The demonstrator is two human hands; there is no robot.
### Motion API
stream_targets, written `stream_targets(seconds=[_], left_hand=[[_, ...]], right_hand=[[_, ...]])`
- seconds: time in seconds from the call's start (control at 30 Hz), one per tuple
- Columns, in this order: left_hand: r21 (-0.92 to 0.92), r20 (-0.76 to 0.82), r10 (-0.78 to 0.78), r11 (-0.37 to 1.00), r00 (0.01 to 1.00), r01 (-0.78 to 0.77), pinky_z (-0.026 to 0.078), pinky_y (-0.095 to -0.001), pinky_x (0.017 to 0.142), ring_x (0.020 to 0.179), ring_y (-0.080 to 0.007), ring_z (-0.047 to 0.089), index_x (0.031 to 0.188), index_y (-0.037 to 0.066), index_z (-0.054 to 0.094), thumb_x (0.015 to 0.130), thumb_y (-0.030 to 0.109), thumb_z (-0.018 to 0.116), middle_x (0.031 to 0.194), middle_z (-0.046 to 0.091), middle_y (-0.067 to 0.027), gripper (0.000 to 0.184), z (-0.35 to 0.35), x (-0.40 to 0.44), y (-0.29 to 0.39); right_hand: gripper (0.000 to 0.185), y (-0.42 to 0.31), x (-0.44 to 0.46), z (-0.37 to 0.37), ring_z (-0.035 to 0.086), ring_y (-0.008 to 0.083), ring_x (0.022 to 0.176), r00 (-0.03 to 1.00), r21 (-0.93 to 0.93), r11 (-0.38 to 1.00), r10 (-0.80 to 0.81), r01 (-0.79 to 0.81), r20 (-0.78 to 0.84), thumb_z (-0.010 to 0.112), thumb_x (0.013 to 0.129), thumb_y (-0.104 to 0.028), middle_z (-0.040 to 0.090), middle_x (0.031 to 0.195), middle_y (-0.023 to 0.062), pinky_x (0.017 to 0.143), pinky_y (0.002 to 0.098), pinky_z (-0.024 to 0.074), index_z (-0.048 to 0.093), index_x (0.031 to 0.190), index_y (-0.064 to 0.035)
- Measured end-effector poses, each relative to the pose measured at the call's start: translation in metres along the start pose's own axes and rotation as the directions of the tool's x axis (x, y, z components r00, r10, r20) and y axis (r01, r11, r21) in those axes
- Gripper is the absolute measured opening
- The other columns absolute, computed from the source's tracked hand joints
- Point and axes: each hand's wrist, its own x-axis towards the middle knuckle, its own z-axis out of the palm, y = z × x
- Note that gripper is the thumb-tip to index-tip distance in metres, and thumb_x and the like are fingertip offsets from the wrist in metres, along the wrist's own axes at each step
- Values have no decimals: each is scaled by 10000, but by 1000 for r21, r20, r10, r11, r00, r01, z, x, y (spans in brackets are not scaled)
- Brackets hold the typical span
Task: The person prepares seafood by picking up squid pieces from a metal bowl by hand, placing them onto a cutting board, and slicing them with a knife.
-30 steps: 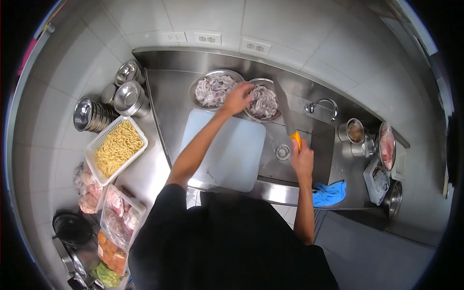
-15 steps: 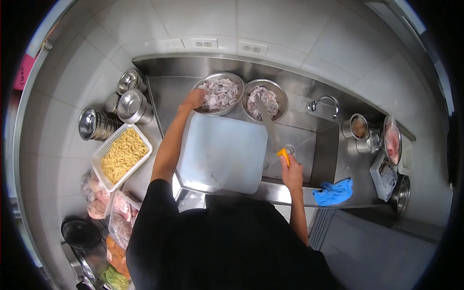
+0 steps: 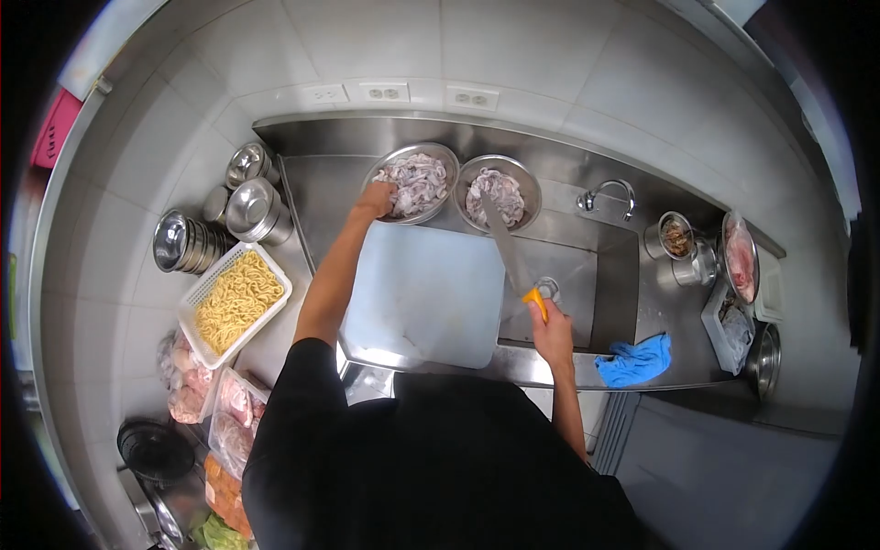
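Observation:
My left hand (image 3: pixel 377 197) reaches over the near left rim of a metal bowl (image 3: pixel 448 156) heaped with pale purplish squid pieces (image 3: pixel 417 181). Its fingers are curled and closed into the squid at that edge; their tips are partly hidden. In my right hand (image 3: pixel 553 337) is a large knife (image 3: pixel 507 246), gripped by its yellow handle. The blade slants up and left across the sink edge, and its tip lies over a second metal bowl (image 3: pixel 536 191) of cut squid (image 3: pixel 498 196). A pale blue cutting board (image 3: pixel 422 293) lies below the bowls, between my arms.
A sink (image 3: pixel 573 275) with a faucet (image 3: pixel 607 194) is at right, with a blue cloth (image 3: pixel 634 360) on its front edge. Left stand stacked metal bowls (image 3: pixel 257 209), a white basket (image 3: pixel 191 321) of yellow noodles (image 3: pixel 238 301) and bagged meat (image 3: pixel 236 412). Small metal pots (image 3: pixel 692 266) stand at right.
My left hand has moved slightly down and right, turning further into the squid in the left bowl. The knife stays nearly in place, and the whole view has shifted a little.

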Motion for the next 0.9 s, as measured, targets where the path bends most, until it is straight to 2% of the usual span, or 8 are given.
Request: stream_targets(seconds=[0.17,0.27,0.37,0.47,0.57,0.7,0.83,0.9], left_hand=[[55,-180,125,992,976,-117,556,-468,910,1023,-412,696,1080,76,743,797,78,741,1046,735,-220,284,-61,-16,14],[-87,-207,98,989,973,-118,552,-478,891,1018,-415,692,1095,55,735,818,106,746,1034,730,-231,282,-116,-31,42],[-38,-292,185,978,938,-205,550,-477,864,1001,-424,688,1111,34,725,851,117,733,1020,728,-238,273,-166,-50,75],[-34,-476,308,930,824,-367,561,-418,797,800,-352,708,1136,8,719,896,122,716,939,733,-200,266,-201,-74,108],[-139,-405,283,921,869,-365,555,-365,763,767,-243,698,1150,-2,696,928,132,710,907,727,-156,260,-232,-105,146],[-391,-357,193,857,914,-334,545,-299,742,812,-108,662,1163,-12,663,968,124,687,907,724,-65,239,-238,-152,177],[-515,-363,182,778,914,-360,531,-248,751,850,-73,643,1202,20,643,988,76,650,1003,700,-10,221,-197,-185,165],[-637,-356,163,678,920,-367,520,-269,717,825,-93,623,1148,29,662,962,101,674,936,688,-39,200,-143,-200,155]], right_hand=[[390,8,-7,-7,680,425,707,997,10,999,-44,44,-57,593,1034,-381,659,735,232,660,473,509,652,1019,4],[402,18,-8,-9,688,382,666,999,9,1000,3,-3,-39,590,1037,-387,652,705,211,644,464,509,649,1001,9],[393,10,-10,-17,667,487,777,998,26,998,62,-62,-13,576,1034,-392,677,786,265,697,534,504,659,1058,-9],[387,9,-14,-21,668,484,772,998,40,999,9,-7,-61,577,1034,-380,670,780,268,685,526,503,653,1029,0],[381,-1,-21,-30,666,481,758,998,34,999,17,-15,-61,580,1032,-369,661,763,267,672,517,502,643,996,4],[373,-11,-31,-41,660,477,723,996,1,1000,-31,31,-81,581,1035,-364,651,741,258,653,513,497,634,980,1],[372,-12,-41,-48,655,473,702,998,-22,999,-39,37,-52,579,1039,-363,642,727,253,632,512,490,630,980,0],[361,-14,-47,-47,658,477,715,998,-24,998,-50,49,-29,592,1035,-356,639,733,258,630,520,490,630,991,0]])
